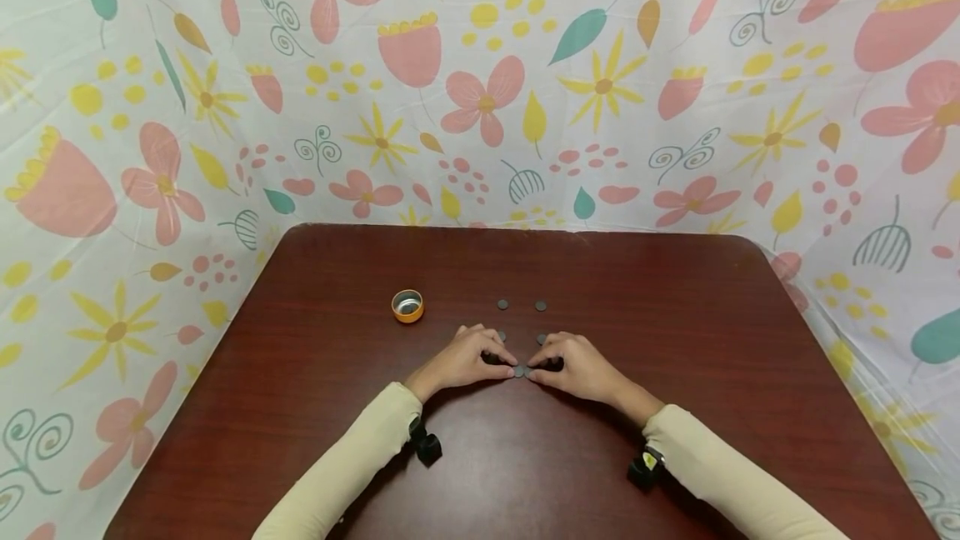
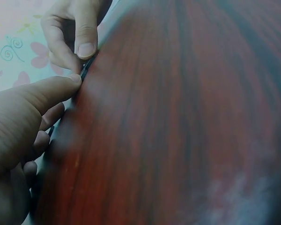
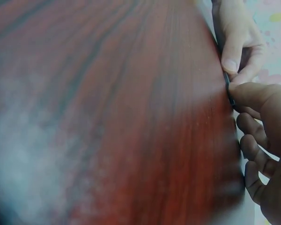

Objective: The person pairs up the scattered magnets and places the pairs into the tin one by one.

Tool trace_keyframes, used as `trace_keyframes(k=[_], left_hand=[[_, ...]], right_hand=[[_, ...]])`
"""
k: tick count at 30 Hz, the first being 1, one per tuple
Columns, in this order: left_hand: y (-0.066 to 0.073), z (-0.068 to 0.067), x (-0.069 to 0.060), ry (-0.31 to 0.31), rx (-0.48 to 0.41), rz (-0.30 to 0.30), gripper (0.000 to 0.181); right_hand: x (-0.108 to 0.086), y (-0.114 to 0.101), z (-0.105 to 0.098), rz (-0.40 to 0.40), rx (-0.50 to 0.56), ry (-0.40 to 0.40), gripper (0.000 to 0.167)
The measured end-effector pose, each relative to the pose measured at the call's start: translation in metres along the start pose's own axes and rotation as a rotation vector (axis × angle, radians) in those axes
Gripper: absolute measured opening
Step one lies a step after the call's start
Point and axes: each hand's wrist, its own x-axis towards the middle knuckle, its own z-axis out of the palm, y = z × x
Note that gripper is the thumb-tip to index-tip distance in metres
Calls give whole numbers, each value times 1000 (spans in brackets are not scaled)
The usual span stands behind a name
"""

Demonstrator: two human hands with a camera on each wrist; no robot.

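Two small dark grey discs, coin-like, lie flat on the brown table side by side, touching or nearly so. My left hand pinches the left one between thumb and forefinger. From the other side, my right hand pinches the right disc the same way. Both wrist views show the thumbs close to the tabletop, with a thin dark disc edge between the hands. Beyond the hands stand two more grey discs in a row, a left one and a right one.
Partly behind the fingers lie another disc and one more. A small round orange tin with a silvery inside sits left of the discs. Floral cloth hangs behind the table.
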Motion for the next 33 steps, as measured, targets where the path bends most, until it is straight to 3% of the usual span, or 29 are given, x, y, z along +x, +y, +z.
trace_keyframes(k=[10,21,33], left_hand=[[-1,0,0,8,-23,-5,19],[-2,3,0,25,-21,7,17],[-2,4,0,41,-23,15,14]], right_hand=[[3,-5,1,63,-38,35,12],[2,-3,3,73,-53,30,16],[2,-4,4,33,-40,46,14]])
